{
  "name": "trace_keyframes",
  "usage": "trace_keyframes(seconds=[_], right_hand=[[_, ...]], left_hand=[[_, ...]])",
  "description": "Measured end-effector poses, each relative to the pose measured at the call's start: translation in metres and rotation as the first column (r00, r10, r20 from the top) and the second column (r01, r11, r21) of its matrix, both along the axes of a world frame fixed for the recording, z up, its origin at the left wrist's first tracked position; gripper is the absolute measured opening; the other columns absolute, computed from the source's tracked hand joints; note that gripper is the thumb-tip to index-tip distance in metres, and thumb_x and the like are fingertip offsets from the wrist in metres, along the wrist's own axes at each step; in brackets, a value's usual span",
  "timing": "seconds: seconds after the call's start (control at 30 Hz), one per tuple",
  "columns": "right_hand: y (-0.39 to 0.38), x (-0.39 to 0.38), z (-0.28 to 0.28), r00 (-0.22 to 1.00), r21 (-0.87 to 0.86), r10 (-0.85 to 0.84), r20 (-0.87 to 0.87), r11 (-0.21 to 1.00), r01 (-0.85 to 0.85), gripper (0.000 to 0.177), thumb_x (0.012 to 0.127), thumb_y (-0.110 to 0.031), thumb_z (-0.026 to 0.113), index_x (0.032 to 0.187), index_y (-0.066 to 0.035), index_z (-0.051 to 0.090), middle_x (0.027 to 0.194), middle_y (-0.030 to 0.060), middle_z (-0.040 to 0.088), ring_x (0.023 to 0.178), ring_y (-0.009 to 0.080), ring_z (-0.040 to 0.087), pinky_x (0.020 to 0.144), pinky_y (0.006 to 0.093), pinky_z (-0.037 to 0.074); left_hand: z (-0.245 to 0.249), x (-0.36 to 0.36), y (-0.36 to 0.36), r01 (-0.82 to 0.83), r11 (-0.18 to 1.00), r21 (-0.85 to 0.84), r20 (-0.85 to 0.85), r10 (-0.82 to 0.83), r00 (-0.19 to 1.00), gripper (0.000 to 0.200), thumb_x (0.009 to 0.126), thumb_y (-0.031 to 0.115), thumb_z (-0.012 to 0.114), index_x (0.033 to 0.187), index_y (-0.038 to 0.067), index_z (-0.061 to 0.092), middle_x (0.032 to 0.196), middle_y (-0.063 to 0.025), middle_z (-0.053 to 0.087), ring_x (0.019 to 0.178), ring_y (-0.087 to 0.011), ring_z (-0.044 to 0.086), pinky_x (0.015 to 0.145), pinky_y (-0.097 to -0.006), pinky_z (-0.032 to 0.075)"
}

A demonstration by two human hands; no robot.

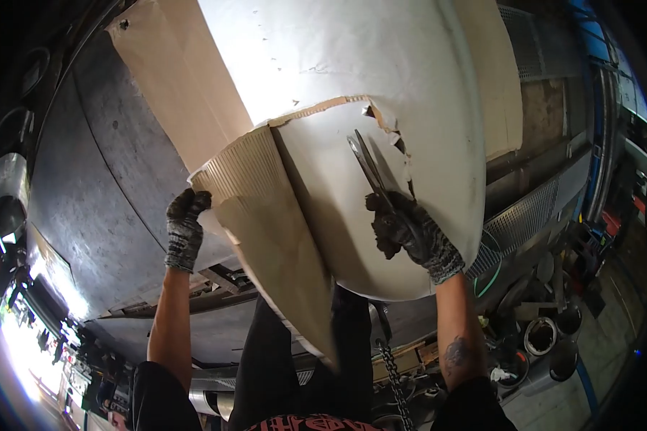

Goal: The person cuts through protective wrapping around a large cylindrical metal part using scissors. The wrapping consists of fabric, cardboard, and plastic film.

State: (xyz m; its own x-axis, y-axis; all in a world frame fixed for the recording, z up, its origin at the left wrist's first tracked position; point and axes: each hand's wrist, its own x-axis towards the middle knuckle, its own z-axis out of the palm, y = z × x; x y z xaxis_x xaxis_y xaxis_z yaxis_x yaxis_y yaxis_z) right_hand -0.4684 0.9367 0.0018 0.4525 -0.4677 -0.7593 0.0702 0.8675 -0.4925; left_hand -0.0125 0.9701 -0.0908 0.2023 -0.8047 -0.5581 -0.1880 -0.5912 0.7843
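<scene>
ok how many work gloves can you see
2: the left glove at the edge of the cardboard flap, the right glove holding shears; others may be hidden.

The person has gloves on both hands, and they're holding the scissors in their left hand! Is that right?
Not quite. The scissors are in the right hand, not the left hand, which holds the edge of the cardboard flap. The head view shows this. The gloves are on both hands, just as you said.
</scene>
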Motion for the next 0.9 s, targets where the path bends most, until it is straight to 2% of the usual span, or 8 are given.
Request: trace_keyframes(seconds=[0.1,0.2,0.3,0.37,0.4,0.5,0.63,0.9], right_hand=[[-0.005,0.034,-0.015,0.949,0.298,-0.243,0.201,0.938,0.177,0.036,0.104,-0.032,0.052,0.132,-0.009,0.054,0.09,0.0061,0.067,0.068,0.012,0.063,0.055,0.0266,0.054],[-0.023,0.086,-0.008,0.9,-0.061,0.305,-0.31,0.939,-0.339,0.037,0.1,-0.031,0.062,0.126,-0.005,0.057,0.083,0.0026,0.063,0.055,0.011,0.057,0.047,0.0278,0.05],[-0.009,0.106,-0.052,0.895,-0.174,0.268,-0.357,0.922,-0.346,0.04,0.098,-0.027,0.064,0.129,-0.004,0.056,0.096,0.0069,0.066,0.07,0.0159,0.064,0.061,0.0301,0.056],[0.003,0.118,-0.08,0.73,-0.748,-0.166,-0.663,0.176,-0.64,0.045,0.093,-0.021,0.065,0.134,-0.003,0.054,0.111,0.013,0.066,0.094,0.0253,0.067,0.083,0.036,0.056],[0.005,0.122,-0.093,0.73,-0.747,-0.16,-0.664,0.174,-0.642,0.045,0.093,-0.021,0.065,0.134,-0.003,0.054,0.111,0.013,0.066,0.094,0.0253,0.067,0.083,0.036,0.056],[-0.01,0.151,-0.082,0.823,-0.49,-0.057,-0.565,0.826,-0.28,0.052,0.087,-0.033,0.077,0.122,0.002,0.062,0.121,0.0217,0.063,0.114,0.0357,0.061,0.103,0.0443,0.047],[-0.014,0.149,-0.084,0.615,-0.492,0.002,-0.789,0.597,-0.633,0.056,0.088,-0.034,0.075,0.125,0.004,0.059,0.113,0.0221,0.067,0.11,0.0356,0.063,0.101,0.0425,0.048],[-0.056,0.156,-0.054,0.957,-0.202,-0.09,-0.277,0.979,0.033,0.05,0.093,-0.042,0.071,0.122,-0.002,0.065,0.071,-0.0042,0.058,0.054,0.005,0.05,0.047,0.0236,0.039]], left_hand=[[-0.004,0.024,0.002,-0.07,0.988,0.14,-0.017,0.073,0.997,0.018,0.099,0.012,0.064,0.109,-0.001,0.07,0.095,-0.0056,0.074,0.085,-0.0132,0.068,0.076,-0.0289,0.055],[-0.001,0.028,0.003,-0.044,0.996,0.079,-0.072,0.049,0.996,0.022,0.096,0.016,0.068,0.112,0.0,0.07,0.098,-0.0055,0.074,0.086,-0.0143,0.068,0.077,-0.0298,0.056],[0.03,0.014,-0.01,0.012,0.999,0.052,-0.006,-0.012,1.0,0.025,0.097,0.017,0.067,0.114,0.0,0.069,0.099,-0.0065,0.074,0.088,-0.0138,0.068,0.08,-0.0298,0.056],[0.056,0.001,-0.017,0.026,0.998,0.06,-0.011,-0.025,1.0,0.03,0.098,0.019,0.067,0.118,-0.002,0.068,0.099,-0.0067,0.074,0.09,-0.0131,0.067,0.083,-0.03,0.054],[0.064,-0.005,-0.022,0.02,0.998,0.063,-0.012,-0.019,1.0,0.03,0.098,0.019,0.067,0.118,-0.002,0.068,0.099,-0.0067,0.074,0.09,-0.0131,0.067,0.083,-0.03,0.054],[0.093,-0.024,-0.036,0.104,0.991,-0.086,-0.024,-0.107,0.994,0.017,0.096,0.014,0.068,0.102,-0.001,0.069,0.084,-0.0033,0.071,0.079,-0.01,0.061,0.073,-0.0297,0.05],[0.096,-0.029,-0.038,0.106,0.992,-0.074,-0.043,-0.109,0.993,0.016,0.096,0.015,0.068,0.102,0.0,0.07,0.083,-0.0023,0.07,0.079,-0.0098,0.06,0.074,-0.0301,0.051],[0.04,-0.003,0.001,-0.077,0.997,0.001,-0.098,0.077,0.992,0.02,0.098,0.017,0.065,0.103,-0.001,0.07,0.087,-0.0043,0.072,0.08,-0.0108,0.065,0.073,-0.0293,0.053]])
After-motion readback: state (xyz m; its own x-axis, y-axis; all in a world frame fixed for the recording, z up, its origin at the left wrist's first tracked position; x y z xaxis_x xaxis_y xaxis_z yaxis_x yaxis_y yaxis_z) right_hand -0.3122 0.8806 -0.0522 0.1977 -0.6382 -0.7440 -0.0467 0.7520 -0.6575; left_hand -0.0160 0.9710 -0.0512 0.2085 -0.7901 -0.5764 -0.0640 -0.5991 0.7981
